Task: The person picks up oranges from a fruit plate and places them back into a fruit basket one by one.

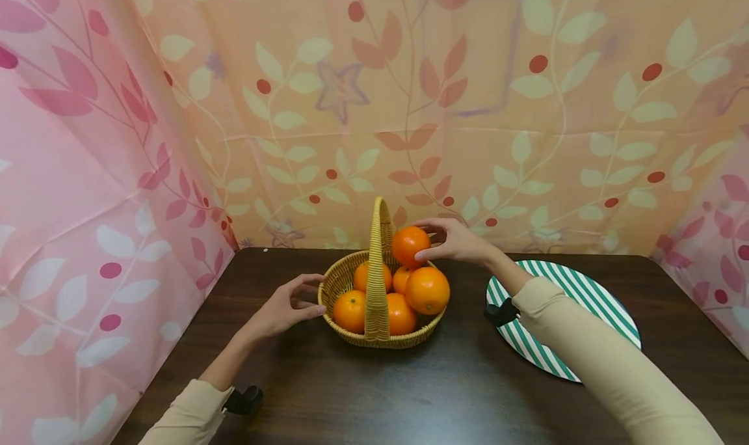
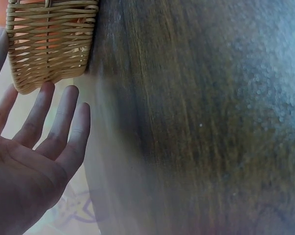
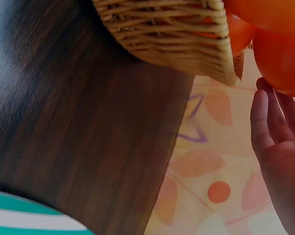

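A yellow wicker basket (image 1: 383,342) with a tall arched handle stands on the dark table, several oranges (image 1: 427,290) piled in it. At the basket's back right, one more orange (image 1: 411,245) sits above the others. My right hand (image 1: 456,240) holds this upper orange from the right, thumb low on its side and fingertips behind. On the left, my left hand (image 1: 292,305) is spread beside the basket, with fingertips and thumb right at its rim. In the left wrist view, the fingers (image 2: 64,115) are loosely extended near the woven wall.
A round plate or mat (image 1: 585,289) with green and white stripes lies on the table (image 1: 374,399) to the right, partly under my right forearm in view. Patterned cloth (image 1: 328,107) hangs behind the table and along both sides.
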The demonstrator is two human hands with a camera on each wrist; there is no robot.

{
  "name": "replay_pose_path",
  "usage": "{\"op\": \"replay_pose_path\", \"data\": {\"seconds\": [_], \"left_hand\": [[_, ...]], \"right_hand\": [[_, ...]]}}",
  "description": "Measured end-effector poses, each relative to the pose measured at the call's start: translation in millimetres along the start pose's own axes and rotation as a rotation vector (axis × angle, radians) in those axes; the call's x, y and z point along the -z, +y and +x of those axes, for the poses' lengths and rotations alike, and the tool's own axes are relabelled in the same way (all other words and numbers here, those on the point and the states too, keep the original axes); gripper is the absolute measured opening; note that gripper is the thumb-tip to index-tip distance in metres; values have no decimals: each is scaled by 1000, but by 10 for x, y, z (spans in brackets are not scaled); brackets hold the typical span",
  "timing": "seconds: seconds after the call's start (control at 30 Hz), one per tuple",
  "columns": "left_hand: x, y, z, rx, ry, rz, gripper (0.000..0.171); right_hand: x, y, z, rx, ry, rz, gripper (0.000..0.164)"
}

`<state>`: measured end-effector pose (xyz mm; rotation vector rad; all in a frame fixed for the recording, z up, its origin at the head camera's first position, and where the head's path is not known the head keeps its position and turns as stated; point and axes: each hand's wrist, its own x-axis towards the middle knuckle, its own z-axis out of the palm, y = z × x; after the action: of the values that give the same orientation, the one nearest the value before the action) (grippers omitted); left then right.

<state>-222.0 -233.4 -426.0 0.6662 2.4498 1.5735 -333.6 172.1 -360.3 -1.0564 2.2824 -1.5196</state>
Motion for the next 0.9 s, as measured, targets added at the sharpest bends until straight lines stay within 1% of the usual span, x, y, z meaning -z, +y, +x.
{"op": "replay_pose_path", "data": {"seconds": [0.17, 0.4, 0.67, 0.9], "left_hand": [[4, -6, -1, 0, 0, -8, 59], [0, -3, -1, -2, -1, -9, 61], [-3, -2, 1, 7, -2, 4, 61], [-1, 8, 0, 6, 0, 4, 61]], "right_hand": [[-37, 48, 52, 5, -8, 23, 63], [-67, 69, 63, -22, -24, 81, 64], [-97, 75, 64, -36, -36, 53, 65], [-102, 76, 91, -19, -36, 34, 66]]}}
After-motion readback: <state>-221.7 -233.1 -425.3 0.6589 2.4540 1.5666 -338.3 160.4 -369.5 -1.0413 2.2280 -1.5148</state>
